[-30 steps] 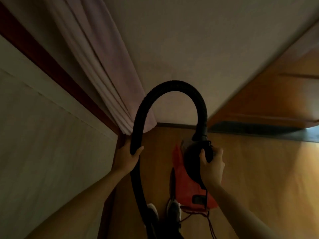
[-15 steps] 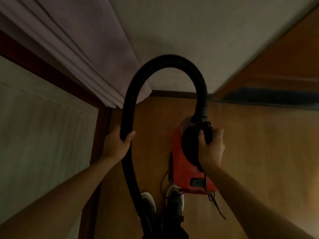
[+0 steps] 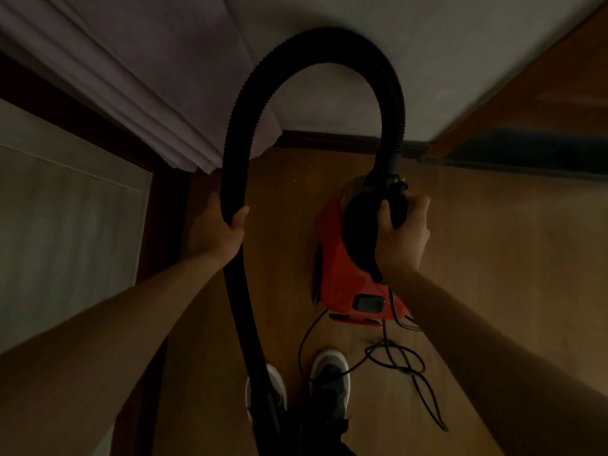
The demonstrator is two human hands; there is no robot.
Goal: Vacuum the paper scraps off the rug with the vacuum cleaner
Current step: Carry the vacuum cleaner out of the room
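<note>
A red vacuum cleaner (image 3: 342,271) hangs over the wooden floor, carried by its black top handle, which my right hand (image 3: 403,235) grips. Its black ribbed hose (image 3: 316,44) arches up from the front of the body and comes down on the left. My left hand (image 3: 218,230) grips the hose there, and the rest of it drops past my left shoe out of view. The black power cord (image 3: 398,360) trails in loose loops on the floor behind the body. No rug or paper scraps are in view.
My two shoes (image 3: 329,376) stand on the wooden floor (image 3: 493,291). A pale curtain (image 3: 131,77) hangs at the upper left beside a dark wooden frame and a light panel (image 3: 65,225). A wall with a dark skirting board lies ahead, wooden furniture (image 3: 543,103) at the right.
The view has tilted down, so the floor, my shoes and the cord now show. Both hands keep their grips on hose and handle; the vacuum body hangs as before.
</note>
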